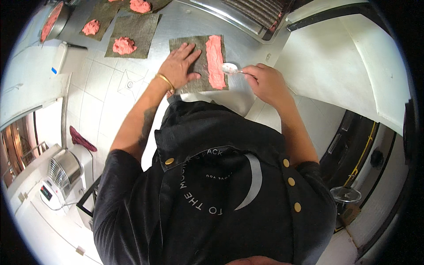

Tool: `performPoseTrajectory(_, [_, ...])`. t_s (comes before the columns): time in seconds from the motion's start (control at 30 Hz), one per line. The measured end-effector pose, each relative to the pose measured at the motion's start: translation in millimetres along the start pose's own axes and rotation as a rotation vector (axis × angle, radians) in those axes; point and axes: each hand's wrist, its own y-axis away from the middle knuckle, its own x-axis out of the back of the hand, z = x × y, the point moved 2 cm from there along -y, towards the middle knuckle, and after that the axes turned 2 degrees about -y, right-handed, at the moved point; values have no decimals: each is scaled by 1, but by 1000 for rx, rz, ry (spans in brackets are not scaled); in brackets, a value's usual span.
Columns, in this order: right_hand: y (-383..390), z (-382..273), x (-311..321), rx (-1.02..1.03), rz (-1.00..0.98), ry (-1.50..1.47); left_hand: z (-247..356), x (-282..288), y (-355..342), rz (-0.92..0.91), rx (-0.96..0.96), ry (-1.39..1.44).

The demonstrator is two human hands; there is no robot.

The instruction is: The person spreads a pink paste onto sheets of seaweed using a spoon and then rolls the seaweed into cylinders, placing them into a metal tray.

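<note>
A dark seaweed sheet lies on the steel counter, with a long band of pink paste along its right side. My left hand, wearing a gold bangle at the wrist, presses on the sheet left of the paste, fingers spread. My right hand grips a metal spoon, whose bowl is at the paste's right edge. Further left are more seaweed sheets, each with a lump of pink paste.
A metal bowl of pink paste stands at the upper left. A tray of dark strips is at the back. A white panel fills the upper right. A mixer-like steel appliance is lower left; a maroon cloth lies nearby.
</note>
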Motion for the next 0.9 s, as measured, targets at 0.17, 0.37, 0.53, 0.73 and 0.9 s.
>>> performPoseTrajectory(0.17, [-23,-11,-28,143,-130,149,1,15,-13,-152,36,-55])
performPoseTrajectory(0.37, [-5,-7,-16,28,-157,276,1,8,-7,-92,56,-2])
performPoseTrajectory(0.53, [-12,-15,-26,36,-78,186,1,6,-5,-38,21,42])
performPoseTrajectory(0.73, [-2,-18,-35,3,-285,128,-5,-4,7,29,22,38])
performPoseTrajectory(0.9, [-44,9,-9,-149,-144,95,-13,-16,7,134,28,18])
